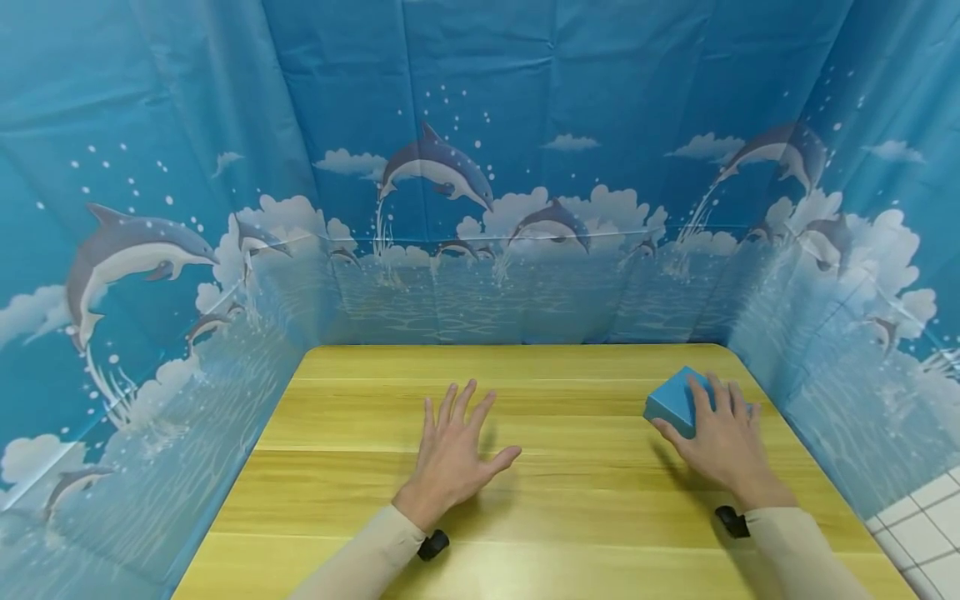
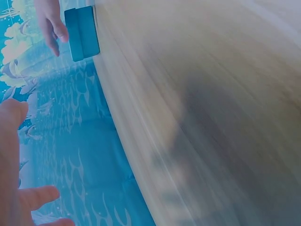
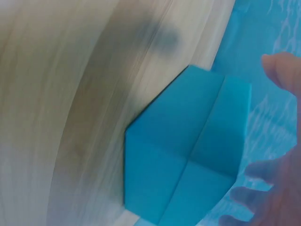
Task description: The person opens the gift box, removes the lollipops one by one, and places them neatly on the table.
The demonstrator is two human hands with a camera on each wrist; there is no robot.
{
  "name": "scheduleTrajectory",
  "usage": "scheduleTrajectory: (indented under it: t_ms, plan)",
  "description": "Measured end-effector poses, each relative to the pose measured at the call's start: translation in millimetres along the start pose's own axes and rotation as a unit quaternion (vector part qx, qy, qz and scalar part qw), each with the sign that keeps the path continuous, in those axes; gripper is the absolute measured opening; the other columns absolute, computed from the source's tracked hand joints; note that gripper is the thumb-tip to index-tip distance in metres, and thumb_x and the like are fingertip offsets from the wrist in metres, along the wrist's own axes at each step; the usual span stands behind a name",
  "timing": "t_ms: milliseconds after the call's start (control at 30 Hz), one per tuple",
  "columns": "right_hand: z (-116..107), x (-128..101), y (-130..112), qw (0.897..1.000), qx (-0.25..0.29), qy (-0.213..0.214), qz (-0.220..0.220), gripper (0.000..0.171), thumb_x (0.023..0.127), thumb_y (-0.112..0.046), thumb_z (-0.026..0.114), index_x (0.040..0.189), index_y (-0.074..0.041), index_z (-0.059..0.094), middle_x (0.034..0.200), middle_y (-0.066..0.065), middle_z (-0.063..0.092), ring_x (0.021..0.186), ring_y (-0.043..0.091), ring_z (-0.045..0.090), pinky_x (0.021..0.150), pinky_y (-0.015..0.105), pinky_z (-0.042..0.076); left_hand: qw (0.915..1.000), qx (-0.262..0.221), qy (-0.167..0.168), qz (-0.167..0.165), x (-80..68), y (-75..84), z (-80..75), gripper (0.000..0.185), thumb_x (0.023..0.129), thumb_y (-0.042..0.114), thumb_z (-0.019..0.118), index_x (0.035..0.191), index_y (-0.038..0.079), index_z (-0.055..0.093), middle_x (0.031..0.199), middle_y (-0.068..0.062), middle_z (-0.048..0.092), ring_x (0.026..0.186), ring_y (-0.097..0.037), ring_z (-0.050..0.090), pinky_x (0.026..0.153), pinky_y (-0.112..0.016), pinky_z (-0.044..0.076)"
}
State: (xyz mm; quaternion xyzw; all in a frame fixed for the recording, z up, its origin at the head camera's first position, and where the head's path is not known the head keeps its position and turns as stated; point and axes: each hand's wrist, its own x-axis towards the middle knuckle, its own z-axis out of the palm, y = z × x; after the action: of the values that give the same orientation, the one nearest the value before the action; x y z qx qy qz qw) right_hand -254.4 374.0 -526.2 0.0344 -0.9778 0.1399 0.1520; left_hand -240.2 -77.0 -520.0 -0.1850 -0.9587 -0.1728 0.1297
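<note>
A blue box [image 1: 672,400] lies on the wooden table [image 1: 525,517] near its far right corner. My right hand [image 1: 720,437] reaches over it, with straight fingers across its top and the thumb by its near left corner. In the right wrist view the box [image 3: 188,150] fills the middle, and the thumb and fingers [image 3: 275,188] stand spread beside it without clasping it. My left hand [image 1: 457,450] is flat with spread fingers over the middle of the table and holds nothing. The left wrist view shows the box [image 2: 82,33] and the right hand [image 2: 49,21] far off.
A blue dolphin-print curtain [image 1: 480,208] walls the table on the left, back and right. White floor tiles [image 1: 926,517] show past the table's right edge. Bare wood lies between the two hands and in front of them.
</note>
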Motion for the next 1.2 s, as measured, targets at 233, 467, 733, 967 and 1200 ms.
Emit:
scheduleTrajectory:
  t_ms: [233, 467, 733, 967, 1200]
  plan:
    - [-5, 4, 20, 0.997, 0.018, -0.070, 0.020, 0.115, 0.114, -0.066, 0.065, 0.174, 0.022, 0.021, 0.177, 0.058, 0.012, 0.160, 0.087, 0.007, 0.125, 0.096, 0.018, 0.9993, -0.034, 0.010, 0.014, 7.6, 7.7, 5.5, 0.091, 0.108, 0.083, 0.062, 0.179, 0.027, 0.049, 0.191, -0.012, 0.037, 0.178, -0.047, 0.033, 0.139, -0.085, 0.020]
    - [-5, 5, 31, 0.995, 0.054, -0.083, 0.013, 0.104, 0.116, -0.058, 0.066, 0.174, 0.019, 0.027, 0.171, 0.065, 0.008, 0.158, 0.088, 0.010, 0.127, 0.093, 0.009, 0.9985, -0.052, 0.010, 0.016, 13.7, 15.4, 10.5, 0.086, 0.109, 0.079, 0.064, 0.178, 0.028, 0.050, 0.189, -0.010, 0.041, 0.175, -0.042, 0.040, 0.140, -0.081, 0.023]
    - [-9, 5, 35, 0.995, 0.048, -0.085, 0.014, 0.104, 0.114, -0.059, 0.069, 0.175, 0.015, 0.031, 0.172, 0.062, 0.015, 0.153, 0.087, 0.020, 0.117, 0.094, 0.022, 0.9960, -0.086, -0.002, 0.022, 20.3, 24.5, 14.0, 0.083, 0.111, 0.076, 0.062, 0.177, 0.025, 0.052, 0.187, -0.010, 0.044, 0.171, -0.042, 0.045, 0.140, -0.081, 0.025]
    - [-14, 5, 32, 0.995, 0.044, -0.085, 0.003, 0.104, 0.112, -0.057, 0.074, 0.176, 0.013, 0.032, 0.171, 0.059, 0.022, 0.151, 0.085, 0.024, 0.117, 0.092, 0.024, 0.9932, -0.112, -0.017, 0.029, 30.1, 31.8, 19.1, 0.080, 0.114, 0.072, 0.063, 0.177, 0.024, 0.052, 0.186, -0.010, 0.045, 0.170, -0.041, 0.046, 0.140, -0.080, 0.026]
    - [-10, 1, 25, 0.995, 0.054, -0.088, 0.002, 0.102, 0.107, -0.057, 0.081, 0.171, 0.012, 0.040, 0.171, 0.058, 0.027, 0.150, 0.083, 0.030, 0.119, 0.092, 0.028, 0.9906, -0.127, -0.037, 0.034, 35.5, 41.8, 24.1, 0.076, 0.114, 0.066, 0.066, 0.177, 0.024, 0.052, 0.186, -0.010, 0.045, 0.172, -0.035, 0.046, 0.141, -0.076, 0.029]
